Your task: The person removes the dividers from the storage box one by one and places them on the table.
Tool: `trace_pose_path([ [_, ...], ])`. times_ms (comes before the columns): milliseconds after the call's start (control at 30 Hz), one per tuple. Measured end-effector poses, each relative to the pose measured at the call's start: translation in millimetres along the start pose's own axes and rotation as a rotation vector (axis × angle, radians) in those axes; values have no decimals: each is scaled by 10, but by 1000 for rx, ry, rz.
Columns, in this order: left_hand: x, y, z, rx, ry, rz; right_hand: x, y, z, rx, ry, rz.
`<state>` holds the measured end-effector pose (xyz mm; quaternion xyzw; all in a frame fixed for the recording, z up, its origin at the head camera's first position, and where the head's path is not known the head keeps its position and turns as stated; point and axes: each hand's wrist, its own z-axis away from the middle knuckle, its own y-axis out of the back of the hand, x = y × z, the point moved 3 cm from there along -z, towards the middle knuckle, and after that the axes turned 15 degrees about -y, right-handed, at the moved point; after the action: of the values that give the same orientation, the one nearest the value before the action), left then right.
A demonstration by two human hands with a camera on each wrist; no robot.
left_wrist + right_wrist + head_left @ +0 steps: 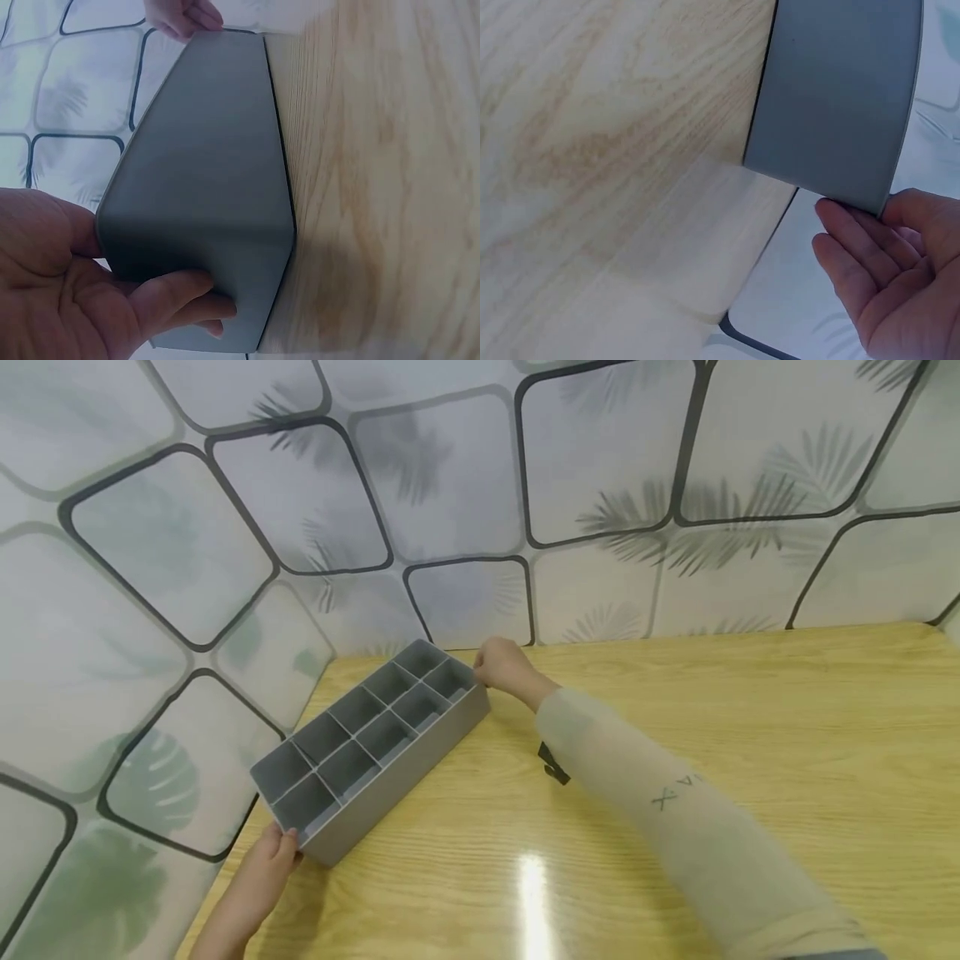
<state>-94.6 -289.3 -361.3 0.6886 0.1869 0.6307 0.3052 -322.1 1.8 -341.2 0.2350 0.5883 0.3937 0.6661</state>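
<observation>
A grey divided storage box point(408, 777) stands at an angle on the wooden table, its two rows of square compartments facing up with nothing in them. At its near end, my left hand point(266, 868) grips the rim by the corner; in the left wrist view the thumb is at the top edge and the fingers point(176, 296) lie against the end wall. My right hand point(510, 668) pinches the far end's rim at the right corner. From the right wrist view, the right fingers point(855, 247) are behind that end, with the thumb at the corner edge.
The wooden table point(750, 718) meets a wall point(600, 585) covered in a leaf and rounded-square pattern at the back and left. A small black strap piece point(553, 766) shows beneath my right sleeve point(660, 802). Light glares off the table near the front.
</observation>
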Motion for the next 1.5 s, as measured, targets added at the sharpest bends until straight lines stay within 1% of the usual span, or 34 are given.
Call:
trace_pose_path([
  [100,-3,-10,0,-8,6,-35,-34,22,14,-25,-6,55],
  [300,-22,-3,27,-14,52,-117,-84,36,69,-46,-50,155],
  [400,-11,8,49,2,63,-167,-113,24,80,-34,-52,193],
  [500,-5,19,52,26,65,-213,-129,10,74,-34,-44,207],
  [600,-11,28,39,51,63,-230,-126,-3,55,-70,-27,219],
  [700,-29,33,18,69,61,-207,-111,-7,33,-141,-41,227],
  [800,-41,27,-11,82,55,-161,-94,5,20,-214,-79,238],
  [867,-44,20,-41,86,40,-122,-83,17,23,-242,-96,272],
  [1033,-38,17,-114,77,28,-74,-49,48,52,-267,-102,333],
  [1167,-33,20,-170,60,19,-35,-13,81,63,-272,-109,324],
  [1233,-34,20,-199,43,10,16,4,93,60,-279,-129,309],
  [1333,-32,20,-237,10,20,69,27,93,28,-291,-165,283],
  [1400,-29,24,-268,-11,38,58,39,90,18,-302,-194,259],
  [1433,-22,25,-286,-25,54,35,47,88,10,-308,-207,245],
  [1500,-14,28,-323,-50,72,-12,65,87,7,-319,-223,274],
])
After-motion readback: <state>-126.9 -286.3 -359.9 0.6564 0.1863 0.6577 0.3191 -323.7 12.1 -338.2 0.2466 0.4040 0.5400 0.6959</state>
